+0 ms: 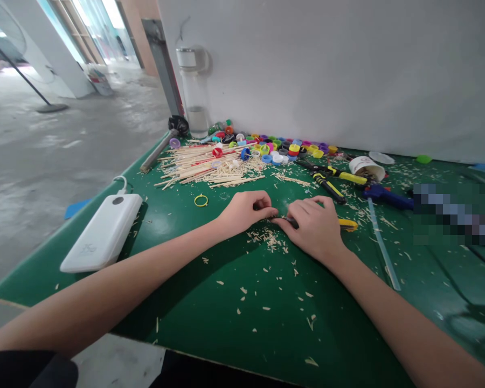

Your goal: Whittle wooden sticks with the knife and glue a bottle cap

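My right hand (313, 226) is wrapped round a utility knife (348, 224); its yellow end sticks out to the right, and a dark front part points left. Close to that dark front, my left hand (246, 213) is pinched, thumb against fingers. What sits between those fingertips is too small and hidden to name. Wood shavings (270, 240) lie on the green table just below both hands. Behind them is a spread of thin wooden sticks (198, 164), with shavings among them.
Coloured bottle caps (267, 151) line the back by the white wall. Yellow-black pliers (327, 186), a tipped white cup (366, 168), a blue glue gun (390, 197) and a glue stick (382, 242) lie right. A white power bank (105, 231) and a yellow ring (201, 200) lie left; a bottle (194, 97) stands behind.
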`<state>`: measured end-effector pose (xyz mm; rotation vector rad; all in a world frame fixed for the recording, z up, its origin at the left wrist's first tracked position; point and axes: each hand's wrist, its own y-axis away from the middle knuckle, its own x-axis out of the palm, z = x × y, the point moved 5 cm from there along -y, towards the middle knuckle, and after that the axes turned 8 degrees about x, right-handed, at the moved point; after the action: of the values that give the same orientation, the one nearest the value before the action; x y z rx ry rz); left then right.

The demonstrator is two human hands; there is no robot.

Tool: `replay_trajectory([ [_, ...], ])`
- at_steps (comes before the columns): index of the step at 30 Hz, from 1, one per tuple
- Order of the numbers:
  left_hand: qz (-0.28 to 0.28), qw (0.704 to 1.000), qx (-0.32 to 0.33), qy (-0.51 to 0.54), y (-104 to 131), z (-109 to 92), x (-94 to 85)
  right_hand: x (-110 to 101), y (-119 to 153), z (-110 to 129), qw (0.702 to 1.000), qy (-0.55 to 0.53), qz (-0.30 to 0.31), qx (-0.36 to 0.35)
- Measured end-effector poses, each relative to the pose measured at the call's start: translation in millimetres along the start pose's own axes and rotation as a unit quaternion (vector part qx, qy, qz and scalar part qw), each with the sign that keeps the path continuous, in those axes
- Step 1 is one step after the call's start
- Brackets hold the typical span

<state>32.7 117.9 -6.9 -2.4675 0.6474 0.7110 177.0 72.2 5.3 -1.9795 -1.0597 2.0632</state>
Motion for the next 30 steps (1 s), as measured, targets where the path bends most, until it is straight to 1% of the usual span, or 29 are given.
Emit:
replay_trajectory([
  [3,-0.001,1.0,0.003,-0.003,-0.3,0.0,-0.6,-0.3,-0.6,-1.2,1.0,-0.003,-0.006,0.004],
  [10,0.005,1.0,-0.007,-0.001,-0.1,-1.0,-1.0,5.7,-5.2,-6.1,0.999,-0.027,0.034,0.019],
  [14,0.006,1.0,-0.008,-0.001,-0.1,-1.5,-0.6,5.3,-5.2,-5.4,0.999,-0.023,0.031,0.017],
  [18,0.008,1.0,-0.006,0.006,-0.3,-2.1,-0.2,4.5,-2.7,-1.9,0.999,-0.014,0.032,-0.001],
  [23,0.006,1.0,-0.002,0.009,-0.6,-2.4,-0.7,1.5,-0.5,-2.0,1.0,-0.007,0.006,0.004],
  [28,0.001,1.0,0.001,0.004,-0.5,-0.8,-0.7,5.1,-0.7,-1.9,0.999,-0.004,0.033,-0.004],
  [30,0.0,1.0,0.0,0.009,-0.3,0.1,-0.7,5.2,-0.6,-1.8,0.999,-0.005,0.031,-0.005],
])
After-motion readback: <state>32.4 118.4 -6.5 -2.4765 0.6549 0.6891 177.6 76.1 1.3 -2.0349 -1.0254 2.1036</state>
